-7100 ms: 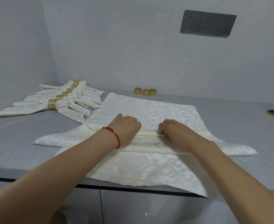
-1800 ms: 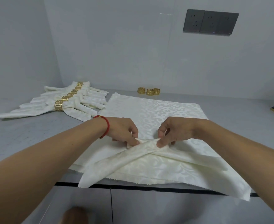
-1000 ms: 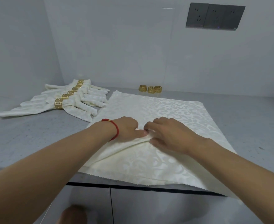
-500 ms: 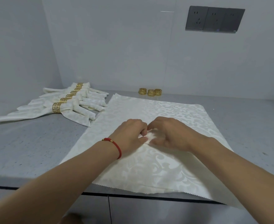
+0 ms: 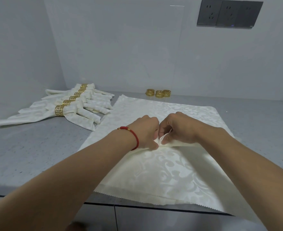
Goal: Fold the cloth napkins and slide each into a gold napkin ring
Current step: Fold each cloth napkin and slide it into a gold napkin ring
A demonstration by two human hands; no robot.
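Head view: unlabelled napkin (image 5: pixel 162 167), hands pinching.

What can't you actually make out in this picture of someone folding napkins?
- Head view: how the fingertips grip the napkin; the left hand and right hand cover it.
- How many finished napkins lie in the pile; they overlap, and the far ones are too small to tell.
- The pattern on the three loose gold rings: too small.
- The napkin's near right corner: hidden by the right forearm.

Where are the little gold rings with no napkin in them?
Three empty gold rings sit in a row at the back of the counter by the wall, just beyond the spread napkin.
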